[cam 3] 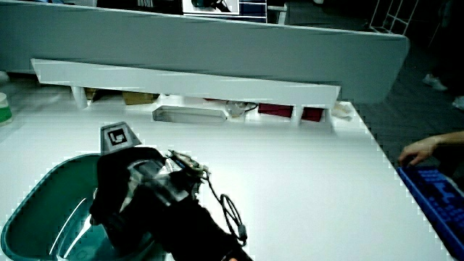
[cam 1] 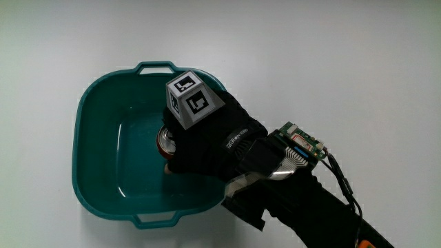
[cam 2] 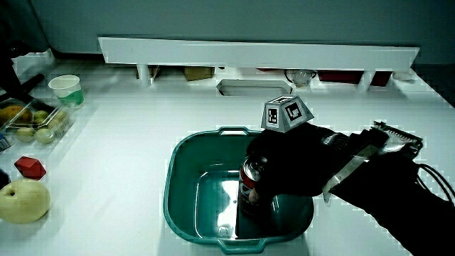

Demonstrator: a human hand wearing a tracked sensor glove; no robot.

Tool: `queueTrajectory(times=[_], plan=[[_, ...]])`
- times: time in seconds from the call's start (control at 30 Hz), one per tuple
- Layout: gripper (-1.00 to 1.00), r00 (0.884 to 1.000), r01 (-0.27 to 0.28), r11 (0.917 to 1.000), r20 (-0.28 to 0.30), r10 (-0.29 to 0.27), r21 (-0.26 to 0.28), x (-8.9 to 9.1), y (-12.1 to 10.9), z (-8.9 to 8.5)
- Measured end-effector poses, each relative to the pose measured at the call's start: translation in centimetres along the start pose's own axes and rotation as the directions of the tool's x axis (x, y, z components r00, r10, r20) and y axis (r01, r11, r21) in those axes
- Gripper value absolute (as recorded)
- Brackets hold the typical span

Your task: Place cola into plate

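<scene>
The hand (cam 1: pixel 207 138), in a matte black glove, is over the middle of the teal tub (cam 1: pixel 86 117), its fingers wrapped round the cola (cam 1: pixel 166 141). The can is a metal cylinder with a red side, upright inside the tub and low near its glossy floor (cam 2: pixel 250 185); whether it touches the floor cannot be told. The tub is smooth plastic, a rounded square with a loop handle on two rims. A grey patterned cube (cam 1: pixel 191 100) sits on the glove's back.
</scene>
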Motion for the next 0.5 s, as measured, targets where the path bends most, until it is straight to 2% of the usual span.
queueTrajectory(times=[0.07, 0.1, 0.13, 0.17, 0.27, 0.3, 0.37, 0.4, 0.43, 0.47, 0.5], plan=[[-0.14, 1.0, -0.001, 0.9994, -0.009, 0.001, -0.036, 0.1, 0.2, -0.3], [-0.19, 1.0, 0.007, 0.9997, -0.006, -0.008, -0.022, 0.1, 0.2, -0.4], [-0.24, 1.0, 0.002, 0.999, -0.013, -0.002, -0.044, 0.1, 0.2, -0.5], [-0.29, 1.0, -0.008, 0.9991, -0.02, 0.007, -0.042, 0.0, 0.1, -0.6], [-0.43, 1.0, 0.003, 0.9975, -0.009, -0.004, -0.071, 0.0, 0.1, -0.8], [-0.48, 1.0, -0.003, 0.9983, -0.017, 0.002, -0.058, 0.1, 0.0, -0.8], [-0.57, 1.0, 0.026, 0.9971, -0.003, -0.026, -0.072, 0.4, 0.0, -0.9], [-0.62, 1.0, 0.021, 0.9968, -0.017, -0.023, -0.077, 0.6, -0.2, -0.9], [-0.67, 0.999, 0.022, 0.9936, -0.023, -0.025, -0.111, 0.8, -0.1, -1.2], [-0.71, 0.999, -0.006, 0.9829, -0.054, -0.004, -0.184, 1.1, 0.2, -1.6], [-0.76, 0.998, 0.02, 0.9922, -0.051, -0.027, -0.123, 1.4, -0.4, -1.3]])
